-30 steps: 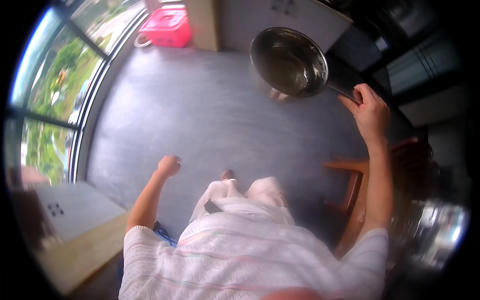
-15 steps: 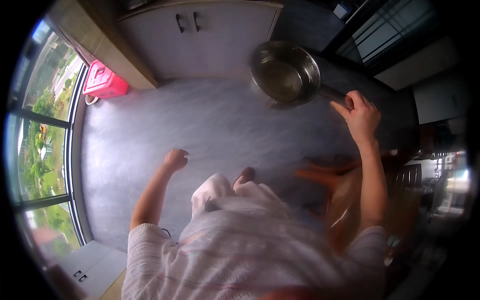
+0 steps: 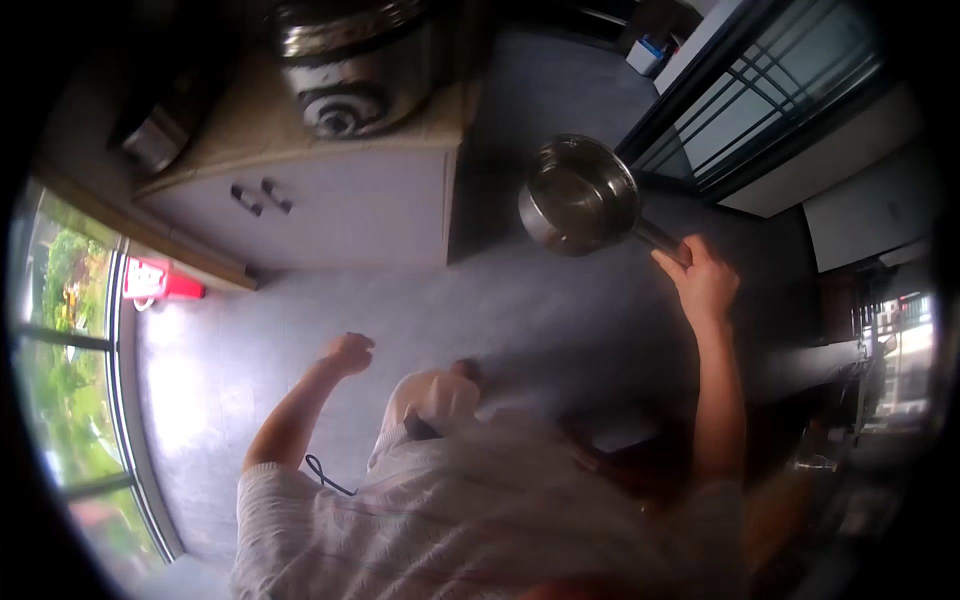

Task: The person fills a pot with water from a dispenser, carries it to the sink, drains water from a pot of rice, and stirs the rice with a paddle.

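My right hand is closed round the long handle of a shiny metal saucepan, held out ahead of me above the floor. The pan is tilted so its open top faces me; something pale or a reflection shows inside, and I cannot tell which. My left hand hangs at the left over the floor, fingers curled in, with nothing seen in it.
A light cabinet stands ahead, with a metal-and-white appliance on its wooden top. Windows line the left side, near a red box. A dark-framed sliding door is at the upper right. Grey floor lies between.
My view has moved forward and turned: the cabinet is nearer, its top and the appliance now showing. The saucepan stays in my right hand; the wooden chair-like furniture has mostly slipped out of view.
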{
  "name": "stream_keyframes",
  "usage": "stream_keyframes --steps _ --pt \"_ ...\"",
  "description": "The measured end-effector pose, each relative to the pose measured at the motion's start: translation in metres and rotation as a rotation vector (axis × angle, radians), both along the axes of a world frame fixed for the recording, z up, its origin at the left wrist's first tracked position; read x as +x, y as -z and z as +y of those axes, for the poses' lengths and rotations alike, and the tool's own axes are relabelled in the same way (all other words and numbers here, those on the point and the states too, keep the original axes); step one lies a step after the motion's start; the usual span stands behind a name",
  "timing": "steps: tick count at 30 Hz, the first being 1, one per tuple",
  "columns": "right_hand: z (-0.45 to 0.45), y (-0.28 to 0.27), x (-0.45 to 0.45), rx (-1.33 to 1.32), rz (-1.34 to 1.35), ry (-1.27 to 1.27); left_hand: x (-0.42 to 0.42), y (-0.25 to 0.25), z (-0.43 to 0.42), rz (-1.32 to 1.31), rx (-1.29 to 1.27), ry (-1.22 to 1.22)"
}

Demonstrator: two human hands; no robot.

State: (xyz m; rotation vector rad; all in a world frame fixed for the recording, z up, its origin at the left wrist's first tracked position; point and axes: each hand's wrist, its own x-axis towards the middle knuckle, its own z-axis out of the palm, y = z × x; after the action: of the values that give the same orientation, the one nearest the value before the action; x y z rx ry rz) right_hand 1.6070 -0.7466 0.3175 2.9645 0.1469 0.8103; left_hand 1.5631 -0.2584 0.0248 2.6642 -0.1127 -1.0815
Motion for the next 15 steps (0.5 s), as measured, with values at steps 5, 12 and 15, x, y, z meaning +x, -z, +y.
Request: stream_keyframes --steps 5,12,15 --pt "-0.048 0.002 0.113 0.036 0.021 0.095 0.147 -0.022 -0.131 -0.132 -0.136 0.27" --pt "-0.105 -0.002 0.287 0.024 0.028 0.087 0.297 -0.055 -0.247 -0.28 -0.247 0.352" --pt "-0.127 -0.005 0.379 0.076 0.05 0.04 0.346 0.035 -0.247 -0.437 -0.453 0.176"
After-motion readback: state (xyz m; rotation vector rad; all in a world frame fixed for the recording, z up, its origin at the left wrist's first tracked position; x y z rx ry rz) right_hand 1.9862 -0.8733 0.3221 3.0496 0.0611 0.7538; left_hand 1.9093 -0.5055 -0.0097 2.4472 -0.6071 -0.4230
